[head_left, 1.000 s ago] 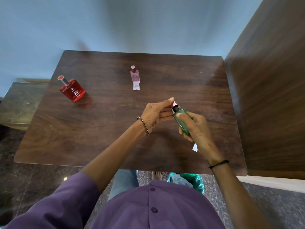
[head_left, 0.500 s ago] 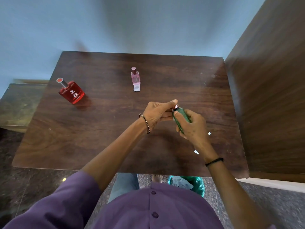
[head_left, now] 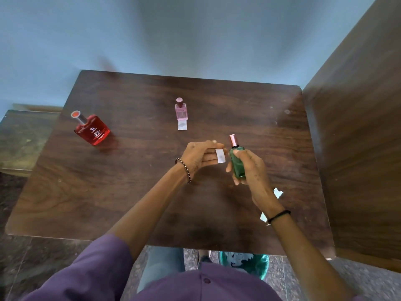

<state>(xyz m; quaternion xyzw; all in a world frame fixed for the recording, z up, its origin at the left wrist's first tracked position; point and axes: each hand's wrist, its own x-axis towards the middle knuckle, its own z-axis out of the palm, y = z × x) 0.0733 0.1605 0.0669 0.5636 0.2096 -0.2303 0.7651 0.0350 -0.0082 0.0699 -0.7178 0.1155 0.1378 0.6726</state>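
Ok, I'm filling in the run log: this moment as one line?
right hand grips green bottle | left hand pinches white strip | both over table

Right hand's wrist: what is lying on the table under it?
Two white paper scraps peek out on the wooden table, one on each side of the wrist of the right hand. The arm covers the rest; whether they are one piece cannot be seen.
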